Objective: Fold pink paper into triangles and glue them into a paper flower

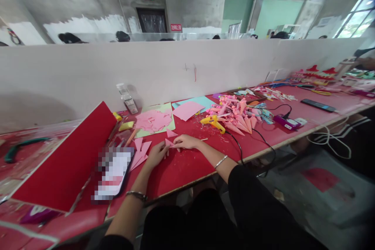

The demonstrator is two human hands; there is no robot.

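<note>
A small pink paper piece (169,143) is pinched between the fingers of my left hand (158,153) and my right hand (185,142), low over the red tabletop. Just behind them lies another pink triangle (171,133). Left of my left hand are several cut pink paper pieces (141,149). Farther back, a heap of pink scraps (154,120) rests on a pale green sheet (172,125), beside a larger pink sheet (188,110). A yellow glue gun (213,123) lies to the right, next to a pile of pink paper cones (238,115).
A phone (115,174) and a leaning red board (70,160) stand at the left. A white partition (164,70) runs behind the table. Cables cross the front edge at the right, near a purple device (286,122) and a dark phone (318,105).
</note>
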